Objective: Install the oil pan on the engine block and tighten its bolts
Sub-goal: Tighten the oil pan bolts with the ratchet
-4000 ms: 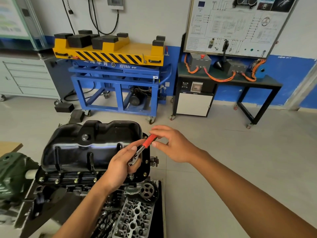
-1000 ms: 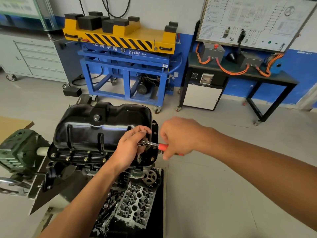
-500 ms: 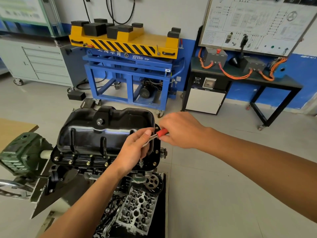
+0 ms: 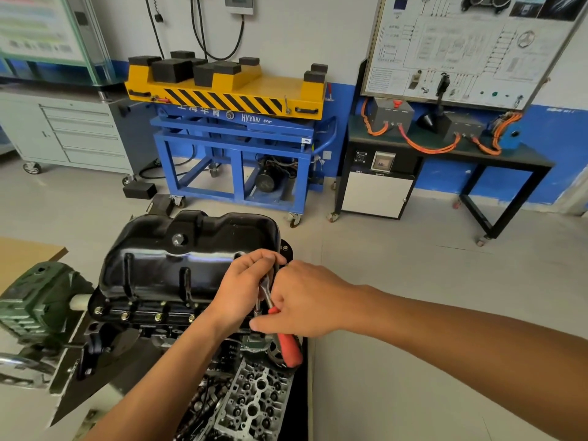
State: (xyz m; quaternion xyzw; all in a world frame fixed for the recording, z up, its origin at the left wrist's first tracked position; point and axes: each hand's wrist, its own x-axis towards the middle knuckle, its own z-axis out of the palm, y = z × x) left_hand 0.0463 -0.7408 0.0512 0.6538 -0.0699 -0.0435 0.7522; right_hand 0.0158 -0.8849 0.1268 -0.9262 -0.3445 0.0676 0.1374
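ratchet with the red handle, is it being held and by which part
Yes, by both hands: the left hand curls round the metal head end of the ratchet; the right hand grips its red handle.

My own parts, listed as the head camera shows them.

1. Left hand [image 4: 240, 292]: bare, uncovered from knuckles to wrist.
2. Fingers [image 4: 258, 258] of that hand: bare; the nails are too small to tell apart.
3. Left forearm [image 4: 165, 377]: bare along every part that shows, lean and smooth in outline.
4. Right hand [image 4: 307, 300]: bare, its back and knuckles uncovered.
5. Right forearm [image 4: 445, 342]: bare along its whole visible length, widening toward the picture's edge.
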